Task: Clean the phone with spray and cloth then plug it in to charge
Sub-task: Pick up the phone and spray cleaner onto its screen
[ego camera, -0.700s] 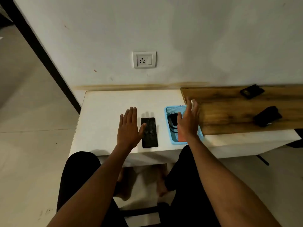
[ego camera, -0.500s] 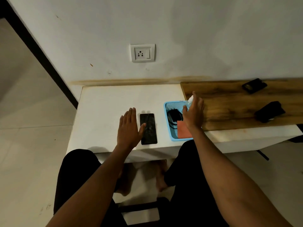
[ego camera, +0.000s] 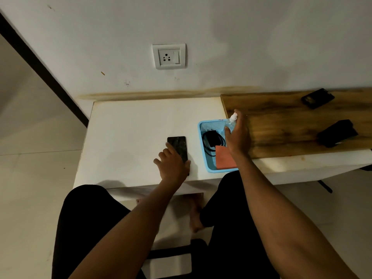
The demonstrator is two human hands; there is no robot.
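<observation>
The left hand (ego camera: 173, 166) lies curled on the phone (ego camera: 177, 146) to steady it, while the right hand (ego camera: 238, 137) is clamped around the spray (ego camera: 231, 122) over the basket (ego camera: 203, 150), ready to lift.

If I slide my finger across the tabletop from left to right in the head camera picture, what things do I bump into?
Left hand on the phone → blue basket with the black charger cable and orange cloth → right hand gripping the spray bottle → wooden board → two dark objects, near and far.
</observation>
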